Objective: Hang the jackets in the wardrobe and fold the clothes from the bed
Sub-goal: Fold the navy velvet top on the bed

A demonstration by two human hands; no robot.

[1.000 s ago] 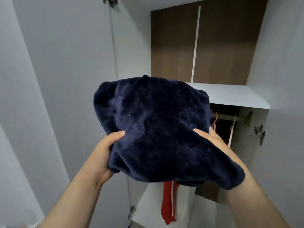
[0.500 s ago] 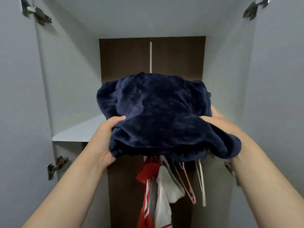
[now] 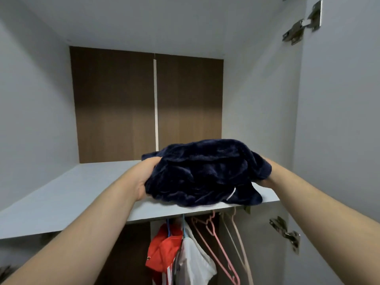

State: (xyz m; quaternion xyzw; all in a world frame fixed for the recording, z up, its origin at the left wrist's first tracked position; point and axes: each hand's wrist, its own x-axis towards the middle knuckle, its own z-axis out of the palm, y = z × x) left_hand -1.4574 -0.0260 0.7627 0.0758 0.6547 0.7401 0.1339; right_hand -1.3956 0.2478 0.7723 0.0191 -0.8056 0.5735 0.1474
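Note:
A folded dark navy plush garment [image 3: 205,171] lies on the white upper shelf [image 3: 61,198] of the open wardrobe, towards the shelf's right front. My left hand [image 3: 147,174] holds its left side, with the fingers tucked into the fabric. Only part of my right hand [image 3: 267,177] shows: it grips the garment's right edge and the fabric covers most of its fingers. Below the shelf, a red jacket [image 3: 164,249] and a white jacket [image 3: 195,262] hang on hangers.
Empty pink hangers [image 3: 218,249] hang to the right of the jackets. The wardrobe has a brown back panel [image 3: 115,103] and grey side walls. An open door with metal hinges [image 3: 287,233] stands at the right. The shelf's left half is bare.
The garment has gone from held up in front of the wardrobe down onto the upper shelf. Both hands have moved forward with it and still hold it.

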